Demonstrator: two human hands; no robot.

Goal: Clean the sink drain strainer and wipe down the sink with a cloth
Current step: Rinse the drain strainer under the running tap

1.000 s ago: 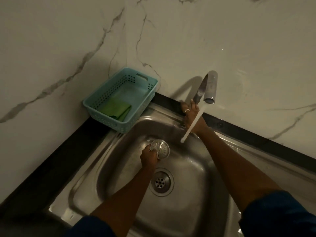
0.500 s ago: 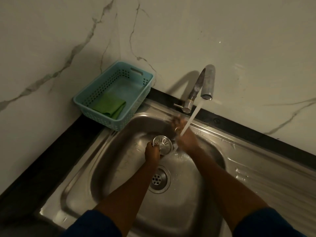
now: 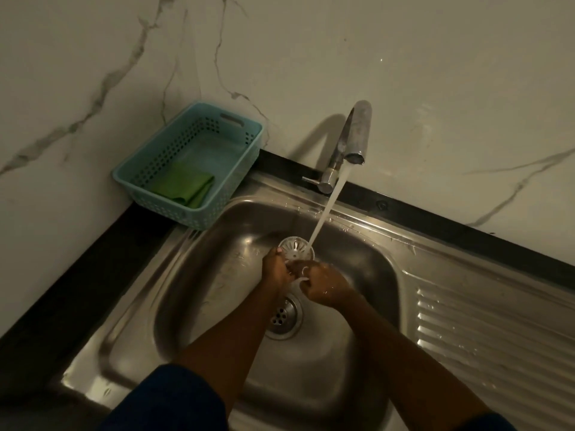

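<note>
Head camera is showing you holding the strainer (image 3: 295,247) just beyond the drain opening (image 3: 283,315), out of its seat and tilted. Its perforated face is meeting the water stream (image 3: 326,209) falling from the tap (image 3: 351,141), further back from the drain. Your left hand (image 3: 277,270) is pinching the strainer's left rim, fingers curled round the edge. That grip seems chosen to leave the holes uncovered so the flow is passing through them. Your right hand (image 3: 325,286), just beyond the drain and a little to its right, is meeting the strainer's near edge with curled fingers. Water is running over them, so it cannot be told whether they are gripping the part or only rubbing at it. You are working low inside the sink (image 3: 357,259), close above the drain. This is probably so the runoff and any loosened dirt are going straight down the open hole rather than splashing onto the rim. The green cloth (image 3: 183,186) is lying folded in the blue basket (image 3: 124,178), well to the left of the drain and beyond it, clear of the spray. By my judgement the rinsing step is the one under way, and the wiping of the sink is not yet begun.
</note>
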